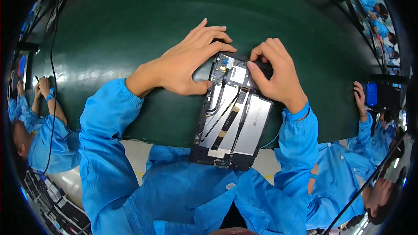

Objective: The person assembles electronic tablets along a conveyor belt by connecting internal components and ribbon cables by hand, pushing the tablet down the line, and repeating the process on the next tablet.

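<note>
An opened tablet (257, 122) lies tilted across the near edge of the table, its inside facing up. Silver plates, black flat cables (229, 124) and a small circuit board show in it. My left hand (187, 61) spans the tablet's far left corner, thumb against the left side and index finger along the far edge, the other fingers stretched out past it. At the far right part, my right hand (276, 72) pinches with thumb and index finger. A thin black wire (238, 64) runs over the board to that pinch; the fingers partly hide its end.
The green table (143, 30) stretches ahead and to both sides. Co-workers in blue sit at left (54, 135) and right (339, 178). A black cable (53, 61) hangs at the left. A blue object (371, 94) stands near the right-hand worker's hand.
</note>
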Tool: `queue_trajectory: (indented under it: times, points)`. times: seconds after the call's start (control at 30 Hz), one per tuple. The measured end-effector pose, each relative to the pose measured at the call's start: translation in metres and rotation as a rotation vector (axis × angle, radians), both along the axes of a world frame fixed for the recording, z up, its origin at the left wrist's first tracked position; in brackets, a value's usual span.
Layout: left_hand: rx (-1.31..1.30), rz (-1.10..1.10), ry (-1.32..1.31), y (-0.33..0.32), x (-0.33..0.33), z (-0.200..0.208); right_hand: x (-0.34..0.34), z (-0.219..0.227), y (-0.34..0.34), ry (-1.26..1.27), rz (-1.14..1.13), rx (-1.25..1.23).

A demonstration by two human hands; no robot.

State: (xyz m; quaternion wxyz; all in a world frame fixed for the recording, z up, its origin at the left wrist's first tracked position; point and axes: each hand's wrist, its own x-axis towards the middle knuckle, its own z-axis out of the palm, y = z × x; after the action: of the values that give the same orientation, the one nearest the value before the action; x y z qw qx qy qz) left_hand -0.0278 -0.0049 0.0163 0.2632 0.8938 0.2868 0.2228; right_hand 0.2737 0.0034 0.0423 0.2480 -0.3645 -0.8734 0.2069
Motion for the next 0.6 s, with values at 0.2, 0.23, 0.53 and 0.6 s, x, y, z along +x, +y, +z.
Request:
queue_trajectory:
  times: [0.2,0.23,0.53,0.6]
  points:
    - [-0.007,-0.036,0.012,0.002,-0.003,-0.007,-0.007,0.009,-0.009,-0.033,-0.073,-0.034]
    - [0.000,-0.045,0.014,0.003,-0.003,-0.007,-0.007,0.008,-0.009,-0.033,-0.073,-0.036]
    - [0.016,-0.073,0.068,0.005,-0.006,-0.007,0.000,-0.002,-0.007,0.018,-0.051,-0.015]
    - [0.016,-0.076,0.072,0.005,-0.006,-0.008,0.000,0.001,-0.007,-0.023,-0.059,-0.008]
